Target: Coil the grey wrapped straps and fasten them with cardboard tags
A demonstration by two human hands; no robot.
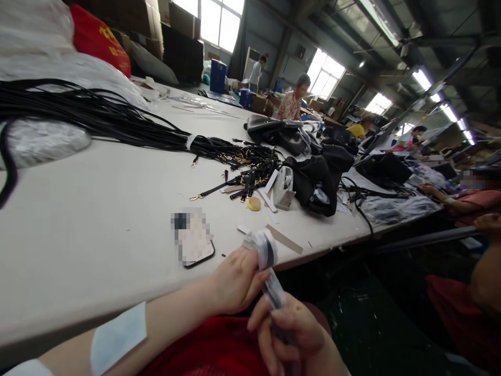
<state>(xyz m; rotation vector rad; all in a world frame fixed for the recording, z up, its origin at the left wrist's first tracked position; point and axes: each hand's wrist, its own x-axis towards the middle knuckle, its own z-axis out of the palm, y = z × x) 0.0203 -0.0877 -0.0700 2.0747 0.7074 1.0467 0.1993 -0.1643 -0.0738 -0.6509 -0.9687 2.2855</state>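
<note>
My left hand (235, 279) is closed on a wrapped strap (267, 249), dark inside a whitish, translucent covering, with one end looped above the fingers. Lower and to the right, my right hand (291, 331) grips the same strap farther down, where it runs between thumb and fingers. Both hands are in front of the table's near edge, over a red garment. A phone (195, 237) lies on the table to the left of my left hand. Beyond the strap is a flat beige strip (285, 239).
Black straps with gold clasps (250, 162) lie bundled across the white table (117, 209). Behind a tape dispenser (284, 188) and yellow disc (253, 203) are black bags (319, 177). Several people work farther back and at right; a person's arm (485, 261) is near the right edge.
</note>
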